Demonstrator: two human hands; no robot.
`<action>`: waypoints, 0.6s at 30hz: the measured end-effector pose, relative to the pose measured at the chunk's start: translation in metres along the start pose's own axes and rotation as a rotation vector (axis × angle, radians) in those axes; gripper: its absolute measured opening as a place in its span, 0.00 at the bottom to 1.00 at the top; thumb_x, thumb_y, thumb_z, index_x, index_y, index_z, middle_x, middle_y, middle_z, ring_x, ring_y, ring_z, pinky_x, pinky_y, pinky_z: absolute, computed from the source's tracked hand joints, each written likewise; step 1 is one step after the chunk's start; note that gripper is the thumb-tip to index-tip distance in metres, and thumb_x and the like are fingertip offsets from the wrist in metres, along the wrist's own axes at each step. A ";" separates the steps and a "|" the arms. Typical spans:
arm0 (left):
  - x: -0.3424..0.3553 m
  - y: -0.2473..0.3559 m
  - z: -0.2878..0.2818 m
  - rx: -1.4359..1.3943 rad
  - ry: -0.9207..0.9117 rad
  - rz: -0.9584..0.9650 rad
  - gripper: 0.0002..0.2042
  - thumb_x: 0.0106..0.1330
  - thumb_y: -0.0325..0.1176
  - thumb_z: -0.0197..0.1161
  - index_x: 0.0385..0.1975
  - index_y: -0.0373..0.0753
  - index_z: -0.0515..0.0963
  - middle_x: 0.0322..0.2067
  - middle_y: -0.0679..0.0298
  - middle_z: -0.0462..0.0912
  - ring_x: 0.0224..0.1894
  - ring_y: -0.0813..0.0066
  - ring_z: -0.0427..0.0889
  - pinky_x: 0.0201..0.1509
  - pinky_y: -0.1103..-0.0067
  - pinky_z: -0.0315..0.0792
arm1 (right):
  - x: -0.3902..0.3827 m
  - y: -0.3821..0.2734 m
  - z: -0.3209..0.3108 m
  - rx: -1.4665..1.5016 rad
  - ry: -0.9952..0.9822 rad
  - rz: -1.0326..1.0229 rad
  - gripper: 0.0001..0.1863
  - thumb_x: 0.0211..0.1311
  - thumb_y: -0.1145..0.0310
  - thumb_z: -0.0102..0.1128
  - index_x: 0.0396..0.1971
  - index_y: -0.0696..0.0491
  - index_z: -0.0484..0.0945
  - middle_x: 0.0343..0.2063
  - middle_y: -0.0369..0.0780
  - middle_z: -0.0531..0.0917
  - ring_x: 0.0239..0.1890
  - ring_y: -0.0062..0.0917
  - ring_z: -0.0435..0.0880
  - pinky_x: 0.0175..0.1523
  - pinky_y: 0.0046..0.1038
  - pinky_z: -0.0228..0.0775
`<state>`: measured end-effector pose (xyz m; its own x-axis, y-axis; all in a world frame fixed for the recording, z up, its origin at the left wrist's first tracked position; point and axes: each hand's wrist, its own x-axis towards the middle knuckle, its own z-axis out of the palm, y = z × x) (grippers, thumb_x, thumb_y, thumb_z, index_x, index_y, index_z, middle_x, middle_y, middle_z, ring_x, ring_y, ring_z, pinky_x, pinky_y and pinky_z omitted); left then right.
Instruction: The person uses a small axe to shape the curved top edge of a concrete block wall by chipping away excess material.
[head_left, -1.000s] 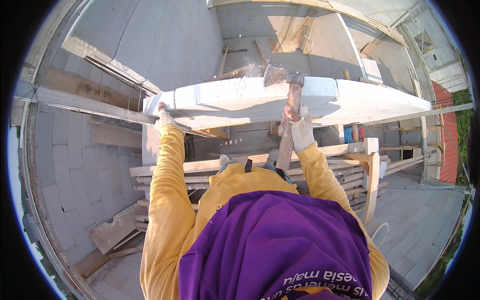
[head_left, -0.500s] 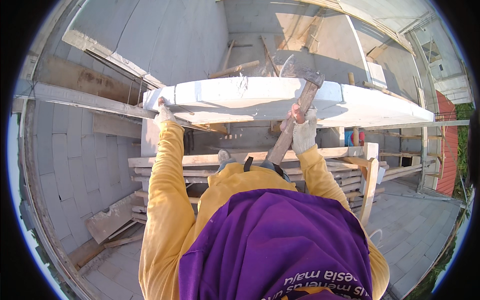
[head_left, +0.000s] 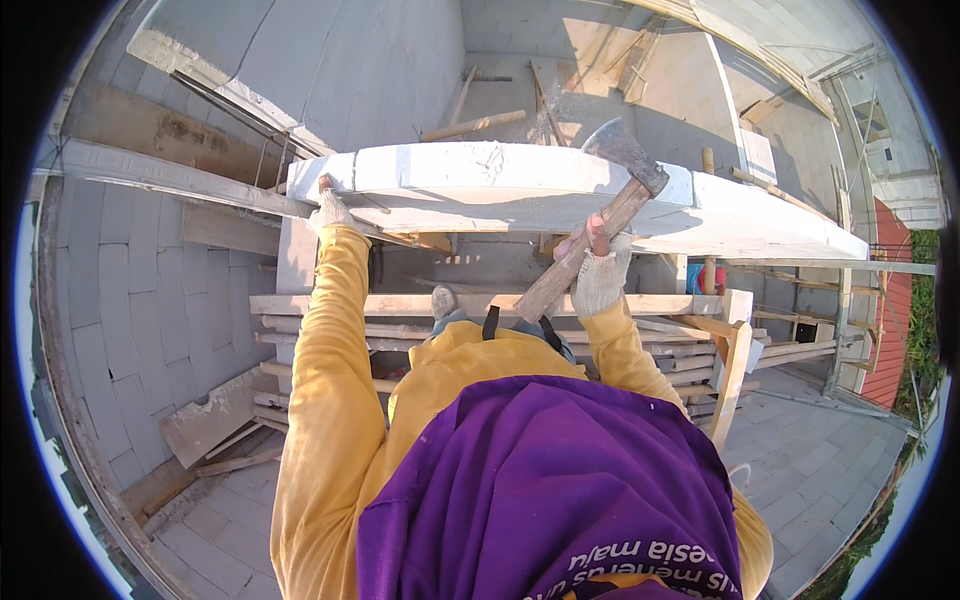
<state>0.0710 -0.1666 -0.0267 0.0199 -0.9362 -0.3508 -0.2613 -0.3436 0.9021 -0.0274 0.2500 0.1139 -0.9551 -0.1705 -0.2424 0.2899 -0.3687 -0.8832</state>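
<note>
My right hand [head_left: 602,275], in a whitish knit glove with bare fingertips, is wrapped round the wooden handle of a hatchet [head_left: 612,212]. The dark, broad blade lies over the top edge of a white block wall [head_left: 430,168], right of a roughened, chipped patch; I cannot tell whether it touches. Small chips or dust hang in the air beyond that patch. At the wall's left end, my gloved left hand [head_left: 331,211] is closed beside a long beam [head_left: 180,190], one bare fingertip against the block face. What its other fingers hold is hidden.
Wooden rails and bamboo poles [head_left: 480,306] run between me and the wall, with an upright timber post [head_left: 738,365] at right. Grey block walls stand left and beyond. Loose wood pieces [head_left: 475,126] lie on the floor past the wall. A red panel [head_left: 885,310] stands far right.
The hatchet has shifted right and slightly nearer with my right hand, and its handle leans more. Flying bits now show beyond the wall. My left hand keeps its place at the wall's end.
</note>
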 end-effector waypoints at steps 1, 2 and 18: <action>0.001 -0.001 -0.001 -0.005 0.010 0.002 0.46 0.59 0.70 0.67 0.45 0.17 0.80 0.45 0.39 0.84 0.46 0.53 0.84 0.54 0.65 0.76 | -0.003 0.003 0.001 -0.086 -0.097 0.094 0.18 0.69 0.57 0.66 0.39 0.54 0.70 0.22 0.37 0.76 0.19 0.25 0.81 0.24 0.26 0.76; -0.003 0.001 0.000 0.000 0.004 0.002 0.46 0.59 0.70 0.67 0.44 0.17 0.80 0.45 0.39 0.84 0.46 0.53 0.84 0.54 0.65 0.76 | -0.005 0.008 -0.001 -0.172 -0.187 0.184 0.18 0.69 0.57 0.66 0.39 0.54 0.70 0.22 0.37 0.76 0.19 0.25 0.81 0.24 0.26 0.76; -0.007 0.001 0.013 -0.159 0.024 -0.039 0.39 0.58 0.58 0.76 0.51 0.23 0.78 0.47 0.50 0.83 0.43 0.61 0.82 0.48 0.65 0.78 | 0.016 -0.003 -0.006 -0.296 -0.319 0.362 0.21 0.65 0.55 0.70 0.45 0.53 0.73 0.26 0.37 0.77 0.21 0.26 0.81 0.24 0.27 0.75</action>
<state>0.0583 -0.1592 -0.0261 0.0502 -0.9229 -0.3817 -0.1037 -0.3849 0.9171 -0.0440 0.2534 0.1103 -0.7189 -0.5231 -0.4577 0.5217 0.0289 -0.8526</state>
